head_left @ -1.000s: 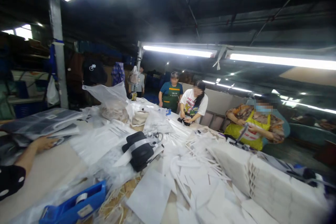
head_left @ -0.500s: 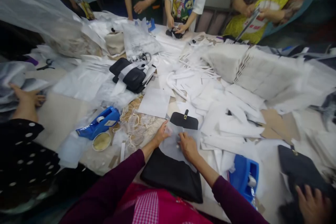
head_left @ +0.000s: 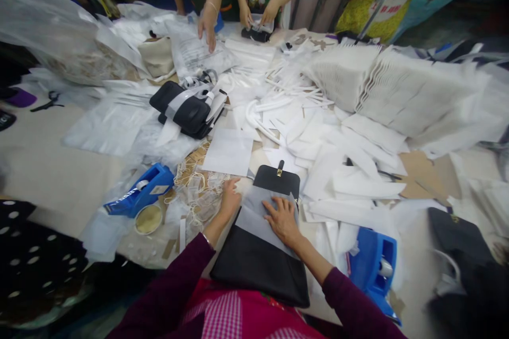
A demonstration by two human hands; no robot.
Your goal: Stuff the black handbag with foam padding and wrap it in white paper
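A black leather bag [head_left: 260,267] lies on the table in front of me, its flap with a gold clasp [head_left: 280,171] pointing away. A thin whitish sheet [head_left: 251,206] lies across the bag below the flap. My right hand [head_left: 283,221] rests on this sheet with its fingers spread. Just left of the bag, my left hand [head_left: 229,198] is over the table beside a heap of tags with white strings [head_left: 201,185], fingers apart and holding nothing that I can see. A square white sheet [head_left: 228,151] lies beyond it.
Blue tape dispensers stand on the left [head_left: 141,190] and right [head_left: 374,265], a round tub [head_left: 148,219] beside the left one. Wrapped black bags [head_left: 186,108] lie further back. White padding pieces [head_left: 358,185] cover the right. A co-worker's hand [head_left: 207,26] reaches in across the table.
My left hand has let go of the thin sheet and moved left. My right hand has flattened onto the sheet, which now lies smoother. A co-worker's arm opposite has reached over the table.
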